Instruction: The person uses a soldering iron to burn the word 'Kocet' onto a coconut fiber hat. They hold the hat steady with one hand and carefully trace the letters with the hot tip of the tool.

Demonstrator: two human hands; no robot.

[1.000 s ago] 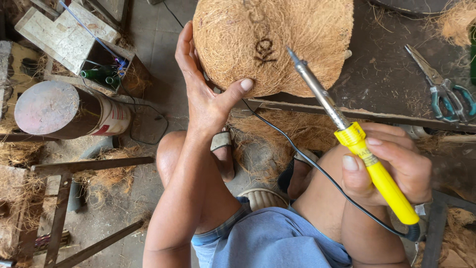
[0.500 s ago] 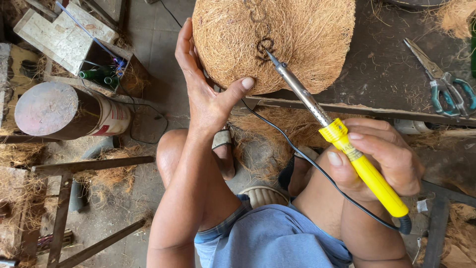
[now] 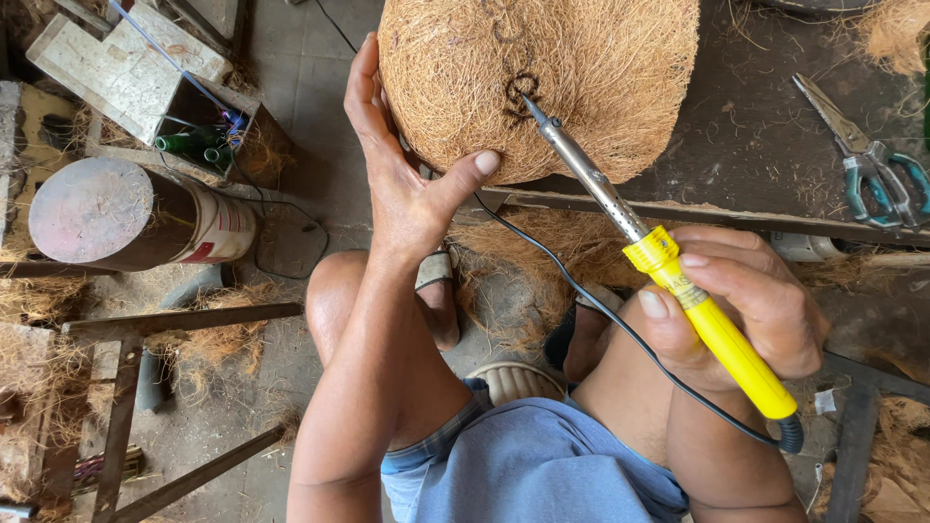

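Soldering iron (image 3: 678, 281) tip now lower on coir piece (image 3: 581, 77), right hand (image 3: 746, 310) gripping.

1. Soft, even daylight lit the scene; nothing was dim or blown out.
2. Shadows were faint and diffuse, darkest under the tabletop (image 3: 756, 145) edge.
3. Focus was sharp across the frame, down to the fibres of the coir piece (image 3: 581, 77).
4. A slight sheen showed on the soldering iron (image 3: 668, 271) shaft.
5. Wide-angle stretching showed mildly at the edges.
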